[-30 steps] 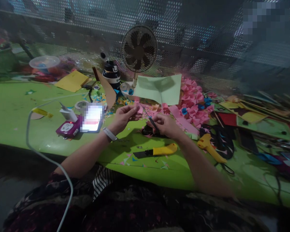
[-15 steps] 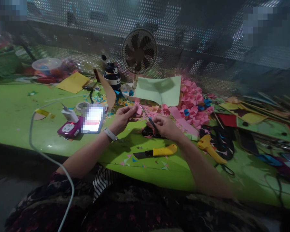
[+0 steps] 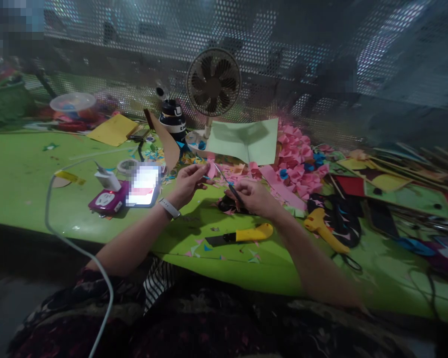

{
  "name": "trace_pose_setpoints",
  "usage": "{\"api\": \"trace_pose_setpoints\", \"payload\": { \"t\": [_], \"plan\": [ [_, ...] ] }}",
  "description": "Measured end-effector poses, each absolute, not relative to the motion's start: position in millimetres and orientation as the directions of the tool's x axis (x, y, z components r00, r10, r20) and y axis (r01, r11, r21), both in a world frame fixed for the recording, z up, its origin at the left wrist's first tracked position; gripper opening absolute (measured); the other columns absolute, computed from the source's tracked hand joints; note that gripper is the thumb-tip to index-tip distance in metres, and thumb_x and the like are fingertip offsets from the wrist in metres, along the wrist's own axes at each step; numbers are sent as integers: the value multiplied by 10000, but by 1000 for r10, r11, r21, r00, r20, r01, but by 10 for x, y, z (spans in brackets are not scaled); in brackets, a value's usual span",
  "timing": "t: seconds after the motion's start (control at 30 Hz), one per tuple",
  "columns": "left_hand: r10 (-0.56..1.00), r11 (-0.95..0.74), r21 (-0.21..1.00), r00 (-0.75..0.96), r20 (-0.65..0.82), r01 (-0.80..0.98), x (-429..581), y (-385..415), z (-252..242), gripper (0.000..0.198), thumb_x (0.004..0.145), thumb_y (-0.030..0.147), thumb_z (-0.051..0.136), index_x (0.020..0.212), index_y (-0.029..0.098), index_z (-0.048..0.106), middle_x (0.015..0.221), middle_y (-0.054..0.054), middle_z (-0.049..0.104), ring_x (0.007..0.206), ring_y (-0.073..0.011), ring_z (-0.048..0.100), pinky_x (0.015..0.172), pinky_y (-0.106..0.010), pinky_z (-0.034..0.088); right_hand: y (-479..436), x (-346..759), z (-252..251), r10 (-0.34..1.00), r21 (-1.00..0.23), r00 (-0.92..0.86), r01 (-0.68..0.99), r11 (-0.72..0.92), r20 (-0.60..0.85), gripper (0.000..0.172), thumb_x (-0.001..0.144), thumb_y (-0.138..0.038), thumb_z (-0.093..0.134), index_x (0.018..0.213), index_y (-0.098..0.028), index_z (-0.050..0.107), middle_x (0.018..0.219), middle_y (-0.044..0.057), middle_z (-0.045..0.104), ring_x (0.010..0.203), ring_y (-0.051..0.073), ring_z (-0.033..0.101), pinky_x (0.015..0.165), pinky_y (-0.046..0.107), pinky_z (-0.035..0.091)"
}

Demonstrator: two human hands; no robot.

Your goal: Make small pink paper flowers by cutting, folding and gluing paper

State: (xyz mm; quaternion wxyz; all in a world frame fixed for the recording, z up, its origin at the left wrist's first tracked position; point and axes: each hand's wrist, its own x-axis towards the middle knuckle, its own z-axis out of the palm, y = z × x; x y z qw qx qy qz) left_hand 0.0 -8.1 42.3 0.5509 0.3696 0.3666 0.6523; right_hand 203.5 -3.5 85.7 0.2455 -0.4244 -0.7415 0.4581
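My left hand point(image 3: 189, 183), with a pale band at the wrist, is closed in a pinch at a small pink paper piece point(image 3: 211, 169). Facing it, my right hand point(image 3: 254, 195) grips a slim pointed metal tool point(image 3: 231, 188) with a dark handle. Its thin tip reaches toward the pink paper; whether they touch is unclear. Below both hands a yellow-handled utility knife point(image 3: 252, 233) lies on the green table point(image 3: 209, 268). A dark object point(image 3: 227, 204) sits partly hidden under my right hand. Tiny paper scraps point(image 3: 197, 248) are scattered near the knife.
Behind my hands are a fan point(image 3: 213, 82), a folded pale green sheet point(image 3: 242, 141) and a dark bottle point(image 3: 172, 119). Pink folded papers point(image 3: 296, 154) are heaped to the right. A yellow glue gun point(image 3: 326, 228), lit phone point(image 3: 144, 186), purple power socket point(image 3: 106, 201) and white cable point(image 3: 104, 278) surround me.
My hands stay almost in place, with the metal tool still in my right hand. The pink paper piece has shifted slightly left and turned. The whole view has moved a little.
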Motion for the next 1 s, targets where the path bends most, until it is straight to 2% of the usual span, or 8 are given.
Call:
{"api": "trace_pose_setpoints", "payload": {
  "t": [0.1,0.23,0.37,0.43,0.57,0.67,0.83,1.0],
  "plan": [
    [989,-134,873,-122,86,-470,-11,-70,422,406,619,428,884,750,155,613,627,53,624,489,-64,640,400,-133,386,-11,2066,847,859,-895,-511,397,206,-29,538,636,-680,761,687,-194,536,577,-18,572,520,127,551,479,250,427],
    [986,-112,867,-161,38,-485,-23,-55,419,300,723,382,826,803,169,630,658,34,659,558,-87,685,436,-139,420,37,2094,838,888,-904,-460,375,206,11,536,644,-686,754,725,-203,537,561,-21,581,478,122,538,436,239,390],
    [984,-64,837,-175,-38,-543,-33,-34,397,241,837,388,724,822,162,641,731,-19,708,744,-142,747,579,-168,531,62,2079,853,910,-907,-412,368,206,40,556,600,-686,779,725,-203,535,591,-5,605,477,122,535,403,233,357],
    [989,-35,817,-137,-55,-575,-35,-27,385,179,863,327,695,845,153,659,822,-50,742,836,-151,751,663,-179,562,70,2075,849,915,-902,-402,383,200,32,561,590,-684,785,715,-200,530,587,-2,605,470,119,531,399,230,350],
    [993,9,780,-84,-78,-625,-35,-25,384,92,871,218,652,890,135,685,944,-87,766,878,-144,746,767,-200,582,119,2114,796,917,-869,-395,439,230,43,527,625,-657,776,733,-197,542,592,2,614,468,117,524,408,230,353],
    [994,4,758,-81,-74,-652,-45,-20,398,108,856,250,669,854,142,666,942,-89,766,892,-166,751,752,-211,589,203,2171,756,921,-827,-381,489,279,85,470,678,-624,743,755,-197,563,616,7,632,467,116,512,427,241,362],
    [986,45,737,-90,-142,-675,-77,15,397,265,866,420,651,818,160,634,858,-81,755,900,-204,758,659,-209,583,410,2208,762,908,-724,-413,604,334,75,372,714,-546,708,709,-197,579,619,19,626,547,149,553,484,266,383],
    [981,39,744,-116,-156,-667,-78,29,406,192,868,314,601,867,136,674,823,-86,758,823,-163,752,727,-215,588,566,2151,796,905,-544,-423,752,371,32,246,766,-427,669,725,-199,588,659,31,653,611,173,594,545,280,383]
  ]
}}
